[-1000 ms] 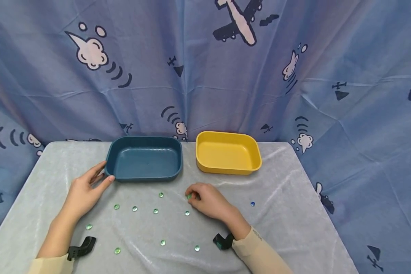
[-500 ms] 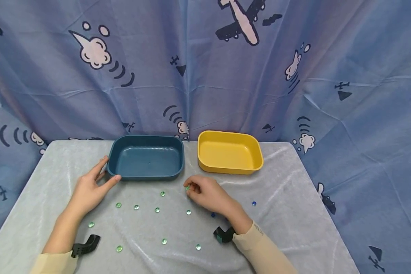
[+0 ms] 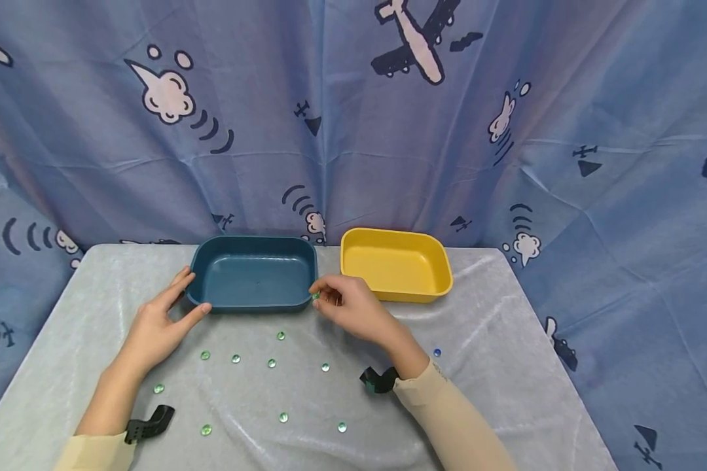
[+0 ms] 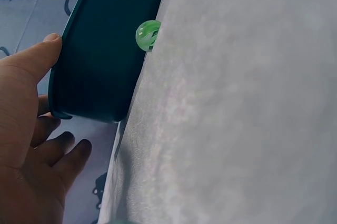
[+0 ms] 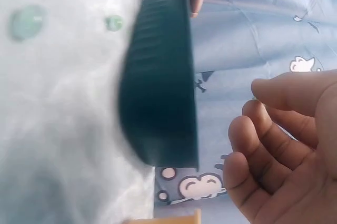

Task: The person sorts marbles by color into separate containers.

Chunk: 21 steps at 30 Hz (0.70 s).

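In the head view my right hand (image 3: 353,304) pinches a green glass marble (image 3: 315,296) between thumb and fingertips, at the front right corner of the dark blue rectangular bin (image 3: 258,306). In the right wrist view those fingertips nearly hide the marble. At the bin's left end is my left hand (image 3: 158,327), its thumb and fingers extended and touching the outside near the rim. In the left wrist view the thumb lies against the bin's wall, while the other fingers hang loosely beside it. Several green marbles, such as one green marble (image 3: 281,335), lie scattered on the grey cloth in front.
A yellow bin (image 3: 396,296) stands right of the dark blue one, behind my right forearm. One blue marble (image 3: 437,352) lies at the right on the grey cloth (image 3: 495,405). A patterned blue curtain (image 3: 259,163) hangs behind the table.
My right hand has moved up and slightly left with the green marble, from over the cloth to the dark blue bin's corner. The left hand stays at the bin's left end.
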Motion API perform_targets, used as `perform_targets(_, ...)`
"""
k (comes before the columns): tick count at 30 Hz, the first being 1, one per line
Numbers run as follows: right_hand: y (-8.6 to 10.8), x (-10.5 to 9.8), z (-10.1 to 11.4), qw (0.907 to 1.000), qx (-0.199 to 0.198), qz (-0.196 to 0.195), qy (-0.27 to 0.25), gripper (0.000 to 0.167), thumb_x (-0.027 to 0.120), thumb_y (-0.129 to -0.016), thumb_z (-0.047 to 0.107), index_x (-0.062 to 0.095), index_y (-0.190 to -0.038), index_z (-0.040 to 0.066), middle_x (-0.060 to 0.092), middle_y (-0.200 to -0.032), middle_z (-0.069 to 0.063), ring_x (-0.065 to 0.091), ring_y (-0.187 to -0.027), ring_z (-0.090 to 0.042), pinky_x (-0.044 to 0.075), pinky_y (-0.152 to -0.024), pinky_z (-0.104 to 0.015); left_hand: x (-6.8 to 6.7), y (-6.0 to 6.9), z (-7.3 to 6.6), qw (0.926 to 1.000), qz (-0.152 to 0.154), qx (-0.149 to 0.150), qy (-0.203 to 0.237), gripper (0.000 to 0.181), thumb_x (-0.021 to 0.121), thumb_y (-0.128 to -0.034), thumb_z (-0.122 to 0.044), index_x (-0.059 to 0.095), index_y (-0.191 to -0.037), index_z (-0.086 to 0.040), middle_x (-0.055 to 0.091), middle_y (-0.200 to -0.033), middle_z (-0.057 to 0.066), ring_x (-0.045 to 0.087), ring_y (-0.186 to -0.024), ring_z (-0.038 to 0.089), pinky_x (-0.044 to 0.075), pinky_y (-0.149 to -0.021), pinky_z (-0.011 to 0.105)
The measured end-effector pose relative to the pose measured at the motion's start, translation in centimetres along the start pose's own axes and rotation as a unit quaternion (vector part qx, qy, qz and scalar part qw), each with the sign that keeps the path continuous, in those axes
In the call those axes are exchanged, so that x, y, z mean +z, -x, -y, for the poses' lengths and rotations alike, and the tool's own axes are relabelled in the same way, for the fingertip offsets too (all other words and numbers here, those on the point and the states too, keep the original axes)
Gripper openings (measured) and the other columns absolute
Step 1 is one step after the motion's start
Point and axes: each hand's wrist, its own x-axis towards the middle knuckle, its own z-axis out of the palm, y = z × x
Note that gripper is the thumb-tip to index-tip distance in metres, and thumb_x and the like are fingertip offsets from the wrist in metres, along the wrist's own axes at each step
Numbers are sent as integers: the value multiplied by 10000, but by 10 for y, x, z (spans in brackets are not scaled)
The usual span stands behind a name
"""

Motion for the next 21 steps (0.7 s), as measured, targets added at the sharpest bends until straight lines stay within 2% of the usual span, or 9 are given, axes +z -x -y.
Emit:
perform_targets(5, -11, -2, 4, 9995, 41, -273, -174, 133, 768, -1017, 90, 773, -1149, 101, 673, -884, 34, 603, -784, -162, 524, -693, -285, -2, 0, 0, 10000, 8, -5, -10, 806, 811, -1024, -365, 442, -1675, -64, 346, -1754, 146, 533, -1414, 548, 467, -1076, 720)
perform_targets(9, -17, -1, 5, 9991, 111, -299, -263, 146, 767, -1028, 114, 769, -1170, 83, 683, -906, 26, 609, -797, -178, 529, -703, -291, 0, 0, 2, 10000, 4, -46, 32, 821, 809, -1024, -379, 428, -1684, -75, 349, -1755, 133, 512, -1441, 533, 454, -1099, 708)
perform_targets(11, -21, 0, 5, 9990, 135, -296, -295, 167, 763, -1033, 124, 766, -1187, 59, 690, -918, 21, 615, -803, -183, 536, -710, -294, 1, 0, 4, 10000, -4, -68, 10, 823, 807, -1025, -389, 425, -1688, -86, 354, -1754, 118, 519, -1444, 511, 475, -1130, 616)
perform_targets(13, -25, 1, 3, 9989, 164, -299, -336, 180, 759, -1036, 125, 765, -1197, 43, 696, -925, 17, 619, -805, -185, 540, -713, -296, 2, 0, 6, 10000, -8, -96, -3, 823, 803, -1026, -400, 424, -1690, -96, 361, -1751, 111, 527, -1447, 488, 492, -1167, 425)
perform_targets(16, -31, 4, 0, 9986, 224, -326, -355, 193, 752, -1043, 130, 762, -1209, 31, 698, -924, 14, 620, -801, -191, 534, -699, -296, 3, -1, 7, 9998, -19, -152, 88, 829, 805, -1024, -405, 421, -1693, -100, 364, -1749, 121, 511, -1470, 461, 465, -1153, 259)
perform_targets(17, -34, 5, -1, 9985, 236, -337, -363, 196, 752, -1044, 132, 762, -1211, 30, 697, -923, 11, 618, -800, -194, 530, -693, -297, 3, -1, 7, 9998, -21, -165, 139, 834, 808, -1023, -403, 417, -1694, -99, 362, -1749, 130, 500, -1482, 455, 459, -1153, 258)
perform_targets(18, -36, 6, -2, 9984, 256, -349, -368, 200, 750, -1047, 137, 761, -1216, 31, 696, -925, 10, 618, -802, -195, 529, -691, -296, 3, -1, 7, 9997, -31, -183, 176, 839, 809, -1021, -405, 413, -1696, -102, 362, -1748, 136, 487, -1494, 448, 437, -1146, 196)
perform_targets(20, -42, 7, -4, 9981, 276, -393, -376, 215, 753, -1048, 145, 758, -1227, 26, 695, -931, 6, 616, -808, -200, 526, -694, -295, 2, -2, 7, 9994, -30, -221, 272, 852, 812, -1020, -402, 397, -1705, -111, 354, -1750, 150, 456, -1520, 441, 428, -1145, 184)
perform_targets(21, -45, 8, -5, 9980, 282, -415, -386, 216, 754, -1048, 146, 758, -1227, 25, 696, -933, 3, 617, -813, -202, 527, -700, -295, 2, -2, 7, 9993, -33, -239, 283, 857, 811, -1019, -407, 391, -1709, -121, 352, -1750, 152, 451, -1524, 438, 404, -1132, 130)
